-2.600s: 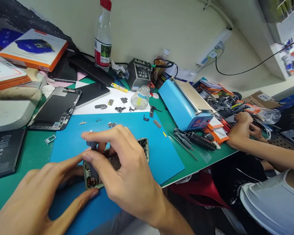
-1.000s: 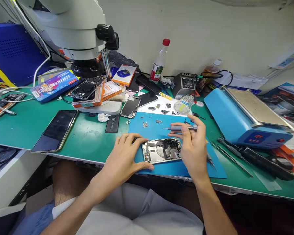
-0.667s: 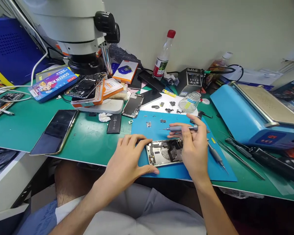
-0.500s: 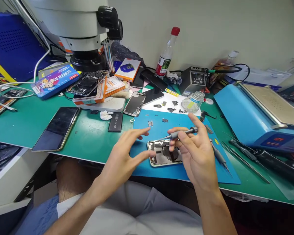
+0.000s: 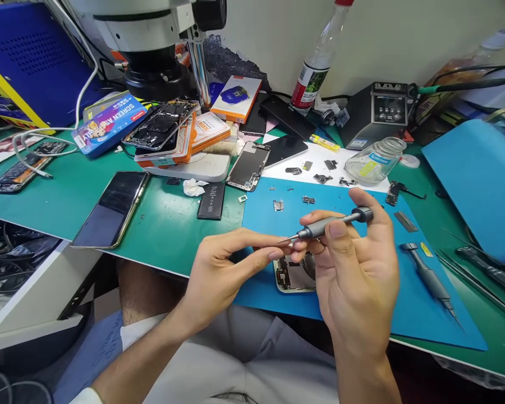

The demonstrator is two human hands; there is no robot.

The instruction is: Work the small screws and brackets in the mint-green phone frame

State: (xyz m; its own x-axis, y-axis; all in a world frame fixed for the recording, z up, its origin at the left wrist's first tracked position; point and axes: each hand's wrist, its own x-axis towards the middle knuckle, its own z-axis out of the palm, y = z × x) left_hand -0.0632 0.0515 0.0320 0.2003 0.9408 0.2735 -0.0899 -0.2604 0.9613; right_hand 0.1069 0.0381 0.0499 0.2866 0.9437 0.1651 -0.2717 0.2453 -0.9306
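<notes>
Right hand (image 5: 357,269) grips a grey screwdriver (image 5: 326,225) over the opened phone (image 5: 294,273) on the blue mat (image 5: 362,314) at the tabletop's near edge, left hand (image 5: 223,269) pinching closed at the driver's tip, a second screwdriver (image 5: 429,279) lying near the mat's right edge.

One head-worn camera, looking forward and down from close above the green bench (image 5: 160,224). It faces the far wall; the microscope (image 5: 151,33) looms far left, the blue mat (image 5: 362,314) fills the near right.
</notes>
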